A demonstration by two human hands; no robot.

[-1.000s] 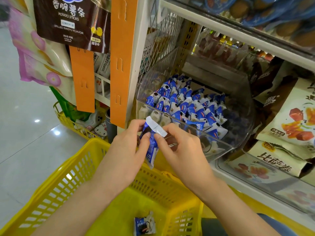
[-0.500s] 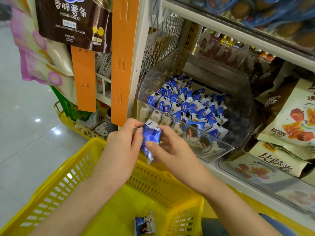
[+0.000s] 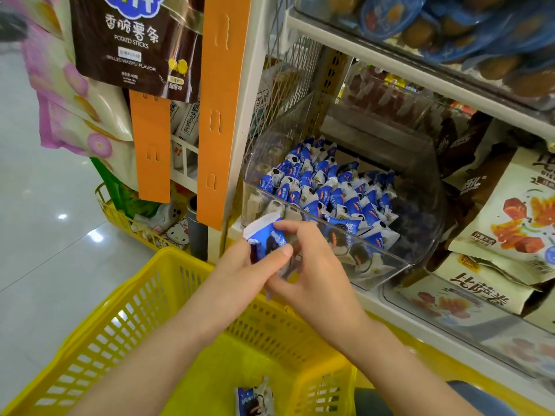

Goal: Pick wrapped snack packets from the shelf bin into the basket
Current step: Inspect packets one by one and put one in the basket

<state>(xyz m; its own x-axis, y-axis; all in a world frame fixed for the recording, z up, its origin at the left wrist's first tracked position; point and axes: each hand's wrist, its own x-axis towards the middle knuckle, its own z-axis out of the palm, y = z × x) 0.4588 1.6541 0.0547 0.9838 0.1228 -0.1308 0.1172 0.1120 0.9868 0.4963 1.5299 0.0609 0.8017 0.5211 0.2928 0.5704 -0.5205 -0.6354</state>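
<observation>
a blue-and-white snack packet (image 3: 265, 238) is pinched by both the left hand (image 3: 252, 274) and right hand (image 3: 312, 265) above the yellow basket's (image 3: 144, 298) far rim, in front of the clear shelf bin (image 3: 414, 235).

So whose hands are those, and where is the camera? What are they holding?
There is no machine here, just a person shopping. One camera sits on their head and looks down, so you see what they see: their own two arms. The left hand and the right hand together pinch one blue and white snack packet, above a yellow basket. A second packet already lies at the bottom of the basket. Many more packets of the same kind fill a clear plastic bin on the shelf.
</observation>
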